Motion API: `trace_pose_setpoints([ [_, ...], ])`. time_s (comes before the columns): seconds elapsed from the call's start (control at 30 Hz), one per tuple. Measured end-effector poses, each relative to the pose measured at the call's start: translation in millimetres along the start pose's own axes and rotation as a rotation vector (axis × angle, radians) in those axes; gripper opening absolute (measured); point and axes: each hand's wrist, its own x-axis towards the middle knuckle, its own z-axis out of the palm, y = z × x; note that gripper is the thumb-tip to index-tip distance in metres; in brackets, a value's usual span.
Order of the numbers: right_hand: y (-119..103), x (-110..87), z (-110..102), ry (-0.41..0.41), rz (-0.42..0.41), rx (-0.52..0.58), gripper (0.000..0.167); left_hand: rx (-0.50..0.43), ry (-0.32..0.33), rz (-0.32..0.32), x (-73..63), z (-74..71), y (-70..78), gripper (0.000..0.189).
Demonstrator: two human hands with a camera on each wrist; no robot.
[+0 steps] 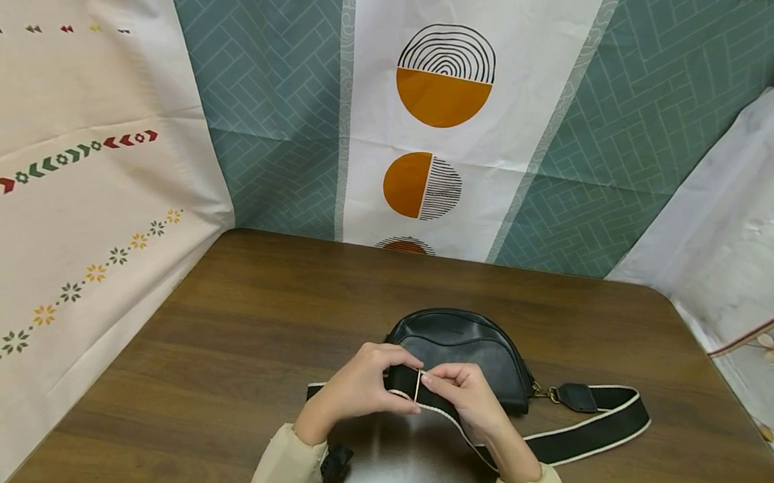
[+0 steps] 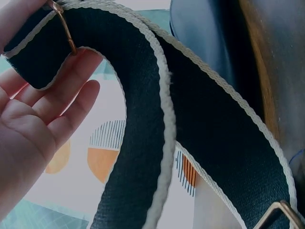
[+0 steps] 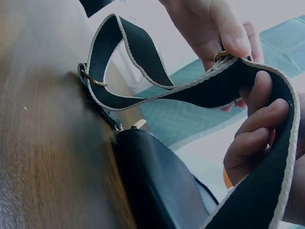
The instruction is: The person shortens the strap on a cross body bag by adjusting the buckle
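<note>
Strap [image 1: 592,439] of black webbing with pale corded edges runs through both hands at the lower middle of the head view, a thin gold slider [image 1: 418,385] threaded on it. From where I stand, the person's left hand [image 1: 356,387] grips it just left of that slider, thumb and fingers closed on the webbing. The right hand [image 1: 470,402] pinches the strap at the slider's right side, thumb and forefinger together, with the other fingers curled. (Both sleeves [image 1: 284,466] are cream.)

Toward the lower right of the frame the strap bends in a loop and ends in a dark tab [image 1: 575,398], hooked by a gold clasp [image 1: 544,392] to the black bag [image 1: 460,344]. That bag, rounded along its top, rests on the brown wooden table [image 1: 171,410] just beyond the hands. A second gold loop [image 2: 276,206] shows in the lower right corner of the left wrist view. Something dark [image 1: 336,459] sits beside the left sleeve, perhaps more of the strap, but I can't make it out. Patterned teal-and-white cloth [image 1: 271,93] hangs across the top.
</note>
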Motion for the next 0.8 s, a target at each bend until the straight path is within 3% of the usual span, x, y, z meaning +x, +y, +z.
trace_pose_setpoints([
  [0.13,-1,-2.2,-4,-0.018,0.024,0.055,0.032,0.013,0.024,0.031,-1.0,-1.7,-1.0,0.044],
  [0.43,3,-9.4,-19,-0.065,-0.034,0.041,0.027,0.009,0.058,0.042,-4.0,-4.2,-5.0,0.045],
  [0.67,4,-10.4,-17,-0.045,-0.075,0.054,0.020,0.012,-0.014,-0.017,-4.5,-5.0,-4.2,0.045],
  [0.8,5,-9.9,-13,-0.026,-0.077,0.048,0.019,0.084,-0.062,-0.068,-3.5,-5.3,1.4,0.045],
])
